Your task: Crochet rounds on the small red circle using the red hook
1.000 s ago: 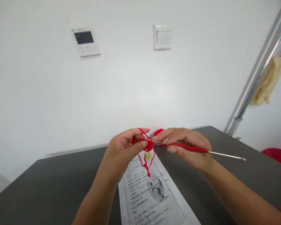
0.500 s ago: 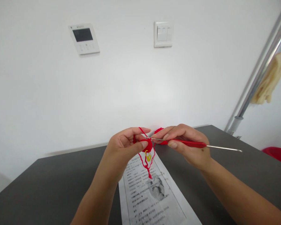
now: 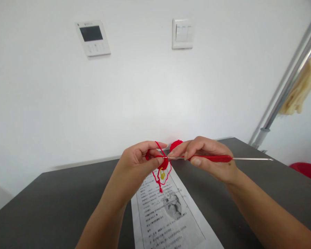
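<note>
A person at a dark table (image 3: 62, 197) works red yarn above a printed sheet (image 3: 155, 228). The left hand (image 3: 132, 167) pinches a small red crocheted piece (image 3: 163, 165) between thumb and fingers, a strand (image 3: 160, 147) running up over the raised index finger. The right hand (image 3: 209, 148) grips a red-handled hook (image 3: 215, 158), fingers closed narrowly around it, its metal shaft meeting the top edge of the piece. A yellow stitch marker (image 3: 162, 174) hangs below the work, beside loose red yarn ends (image 3: 160, 188) dangling over the page. Near the white wall, a ball of red yarn (image 3: 175, 144) shows partly behind the right fingers. At far right, a red, round-edged object (image 3: 307, 171) is cut off by the view; from here, I cannot tell whether it is a container or holds anything.
</note>
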### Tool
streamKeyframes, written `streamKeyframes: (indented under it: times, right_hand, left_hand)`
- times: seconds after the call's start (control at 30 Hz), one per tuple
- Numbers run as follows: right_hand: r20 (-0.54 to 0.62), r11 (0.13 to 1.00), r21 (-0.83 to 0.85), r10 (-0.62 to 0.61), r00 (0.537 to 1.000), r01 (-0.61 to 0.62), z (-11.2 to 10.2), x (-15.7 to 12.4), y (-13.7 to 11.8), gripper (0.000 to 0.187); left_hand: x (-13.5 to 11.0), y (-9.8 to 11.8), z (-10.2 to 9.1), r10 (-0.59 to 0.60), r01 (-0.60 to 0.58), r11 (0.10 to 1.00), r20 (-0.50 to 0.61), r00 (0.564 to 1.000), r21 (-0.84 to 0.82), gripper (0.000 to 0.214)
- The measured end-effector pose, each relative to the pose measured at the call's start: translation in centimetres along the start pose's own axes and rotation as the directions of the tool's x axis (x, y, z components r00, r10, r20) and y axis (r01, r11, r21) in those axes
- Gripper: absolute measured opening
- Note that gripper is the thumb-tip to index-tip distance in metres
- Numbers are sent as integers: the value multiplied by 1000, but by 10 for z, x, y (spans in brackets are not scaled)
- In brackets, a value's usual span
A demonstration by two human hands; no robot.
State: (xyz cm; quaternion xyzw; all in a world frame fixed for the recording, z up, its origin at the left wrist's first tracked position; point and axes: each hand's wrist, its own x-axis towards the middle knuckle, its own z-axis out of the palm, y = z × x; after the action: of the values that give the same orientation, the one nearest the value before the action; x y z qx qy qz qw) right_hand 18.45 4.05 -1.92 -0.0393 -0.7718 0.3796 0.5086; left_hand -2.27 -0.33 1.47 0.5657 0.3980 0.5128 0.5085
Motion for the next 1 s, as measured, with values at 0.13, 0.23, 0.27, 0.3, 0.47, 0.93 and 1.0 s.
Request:
streamKeyframes:
  times: [0.13,0.23,0.27,0.3,0.47,0.93,1.0]
  right_hand:
    - [62,986,-166,4,998,7,-7,-1,-4,12]
    - [104,955,-296,0,995,31,-10,0,-8,8]
    - [119,938,-344,-3,993,44,-10,0,-10,8]
    - [133,919,-391,-5,991,57,-10,0,-12,7]
    - [179,819,-566,10,984,95,-8,2,-20,11]
    - [268,606,-681,-316,910,411,14,4,-1,10]
    - [281,542,-707,-375,884,454,16,3,4,10]
  left_hand:
    - [1,-2,1,-5,6,998,-18,1000,60,24]
    - [1,-2,3,-17,20,995,-30,999,100,27]
    - [0,-3,4,-21,25,993,-35,999,112,28]
    - [0,-3,4,-22,27,992,-38,999,124,29]
    - [1,-7,4,-2,19,979,-86,996,204,31]
    - [-9,-6,14,374,-107,650,-194,907,752,26]
    - [-11,-7,15,448,-138,568,-165,879,811,25]
